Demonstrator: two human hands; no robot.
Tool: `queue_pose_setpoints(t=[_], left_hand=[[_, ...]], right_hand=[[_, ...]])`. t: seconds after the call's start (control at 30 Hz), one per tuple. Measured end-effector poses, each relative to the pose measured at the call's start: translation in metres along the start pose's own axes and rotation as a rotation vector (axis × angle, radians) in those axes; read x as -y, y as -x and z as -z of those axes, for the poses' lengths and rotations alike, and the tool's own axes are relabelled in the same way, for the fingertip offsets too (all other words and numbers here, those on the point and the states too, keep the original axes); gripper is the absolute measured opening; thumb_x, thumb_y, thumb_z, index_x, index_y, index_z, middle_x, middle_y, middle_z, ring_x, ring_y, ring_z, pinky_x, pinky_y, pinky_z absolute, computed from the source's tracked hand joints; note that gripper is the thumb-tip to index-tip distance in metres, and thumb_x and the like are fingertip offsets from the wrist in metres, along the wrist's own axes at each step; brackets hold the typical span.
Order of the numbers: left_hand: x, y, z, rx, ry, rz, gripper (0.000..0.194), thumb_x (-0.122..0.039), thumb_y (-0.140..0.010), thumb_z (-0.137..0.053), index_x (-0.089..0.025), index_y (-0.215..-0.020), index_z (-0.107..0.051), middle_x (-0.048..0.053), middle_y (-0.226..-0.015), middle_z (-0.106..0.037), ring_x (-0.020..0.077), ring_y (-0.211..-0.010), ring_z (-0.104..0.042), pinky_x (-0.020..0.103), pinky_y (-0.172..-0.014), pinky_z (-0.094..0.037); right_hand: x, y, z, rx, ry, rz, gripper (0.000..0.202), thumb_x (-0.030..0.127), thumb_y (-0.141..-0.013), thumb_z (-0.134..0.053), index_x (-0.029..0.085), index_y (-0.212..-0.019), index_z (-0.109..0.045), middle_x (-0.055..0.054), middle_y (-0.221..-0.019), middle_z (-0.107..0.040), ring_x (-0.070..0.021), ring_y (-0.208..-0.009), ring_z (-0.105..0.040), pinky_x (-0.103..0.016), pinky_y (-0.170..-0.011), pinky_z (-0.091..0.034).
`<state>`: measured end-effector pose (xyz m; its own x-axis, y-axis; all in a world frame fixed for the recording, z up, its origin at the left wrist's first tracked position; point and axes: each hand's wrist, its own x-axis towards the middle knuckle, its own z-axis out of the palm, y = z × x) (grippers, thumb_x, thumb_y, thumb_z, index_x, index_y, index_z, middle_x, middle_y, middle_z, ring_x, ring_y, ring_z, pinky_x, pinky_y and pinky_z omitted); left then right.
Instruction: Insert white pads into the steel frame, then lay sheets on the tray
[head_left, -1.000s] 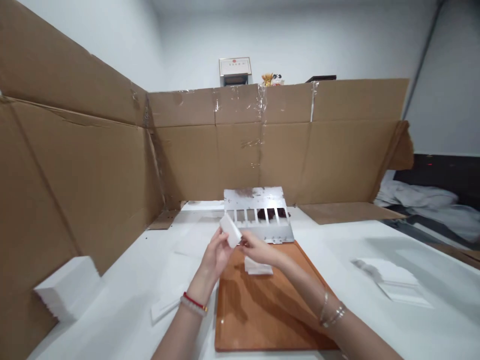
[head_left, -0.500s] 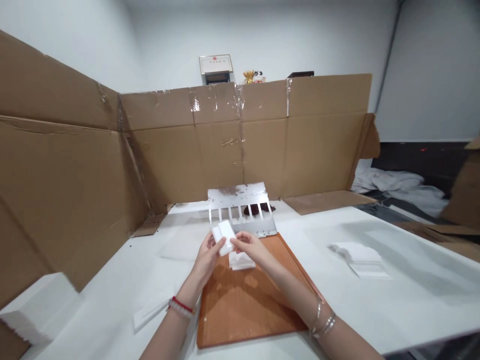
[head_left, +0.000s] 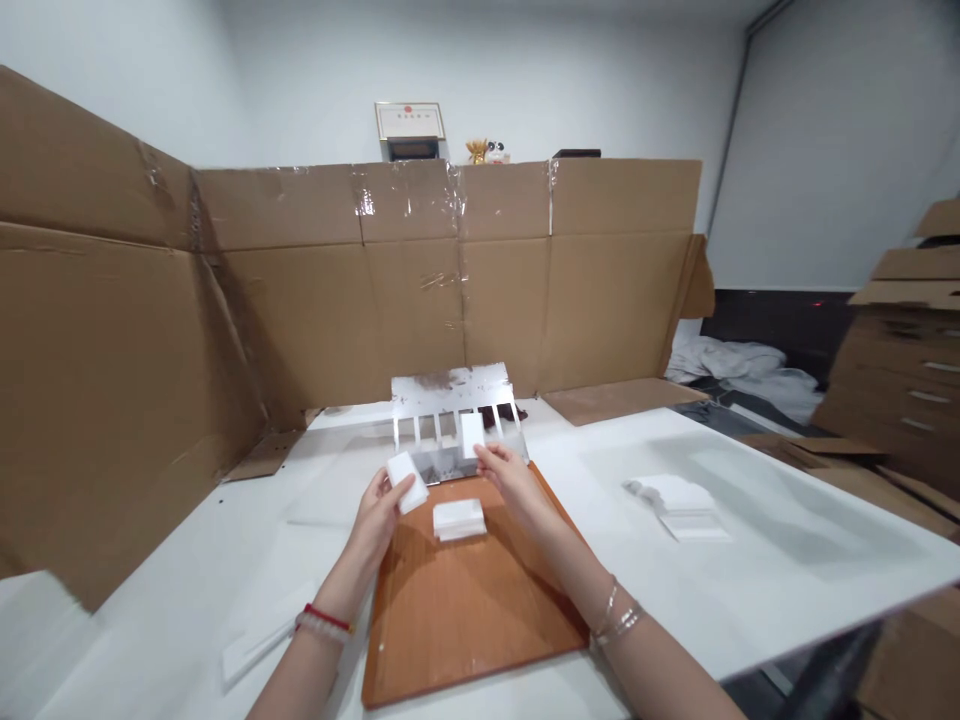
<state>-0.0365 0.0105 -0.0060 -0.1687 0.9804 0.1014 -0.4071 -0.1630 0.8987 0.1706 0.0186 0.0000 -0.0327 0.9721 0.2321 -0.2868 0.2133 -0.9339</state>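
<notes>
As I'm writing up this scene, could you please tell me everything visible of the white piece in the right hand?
The white piece is a plain, flat-looking rectangle, like paper or card. The right hand pinches it near its lower right corner, holding it roughly upright. In view it overlaps the slotted metal panel; whether they touch is unclear.

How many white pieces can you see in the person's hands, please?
2: one white piece in the left hand, another white piece in the right hand. More may be hidden beneath.

White wall, framed certificate — taped cardboard partition
</notes>
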Motion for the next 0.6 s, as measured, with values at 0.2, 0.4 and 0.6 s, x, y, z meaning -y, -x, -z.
queue_pose_setpoints(t=[0.2,0.4,0.6], left_hand=[[-0.0001,0.0005,0.0008,-0.003,-0.007,0.002,0.056,-0.032,-0.043,-0.098,-0.015,-0.09,-0.073,0.005,-0.091,-0.077,0.0197,-0.082,-0.07,0.027,-0.076,-0.054],[-0.0014,0.0015,-0.0006,0.008,-0.014,0.01,0.056,-0.032,-0.048,-0.097,-0.015,-0.095,-0.072,0.007,-0.097,-0.077,0.0218,-0.088,-0.071,0.029,-0.08,-0.054],[-0.0004,0.0024,-0.0016,0.004,-0.015,0.02,0.057,-0.031,-0.046,-0.097,-0.014,-0.094,-0.072,0.007,-0.094,-0.077,0.0222,-0.086,-0.071,0.029,-0.079,-0.054]], right_hand=[[0.0067,0.0059,-0.0002,0.008,0.028,-0.006,0.038,0.056,-0.076,-0.072,0.023,-0.069,-0.054,0.0,-0.073,-0.05,-0.0194,-0.074,-0.051,-0.035,-0.081,-0.043],[0.0079,0.0075,0.0007,0.003,0.039,-0.031,0.036,0.051,-0.077,-0.072,0.024,-0.068,-0.05,0.001,-0.072,-0.046,-0.0181,-0.072,-0.046,-0.034,-0.078,-0.041],[0.0002,0.0043,0.0042,-0.005,0.038,-0.095,0.039,0.054,-0.075,-0.072,0.024,-0.066,-0.047,0.003,-0.068,-0.04,-0.0163,-0.064,-0.041,-0.034,-0.069,-0.038]])
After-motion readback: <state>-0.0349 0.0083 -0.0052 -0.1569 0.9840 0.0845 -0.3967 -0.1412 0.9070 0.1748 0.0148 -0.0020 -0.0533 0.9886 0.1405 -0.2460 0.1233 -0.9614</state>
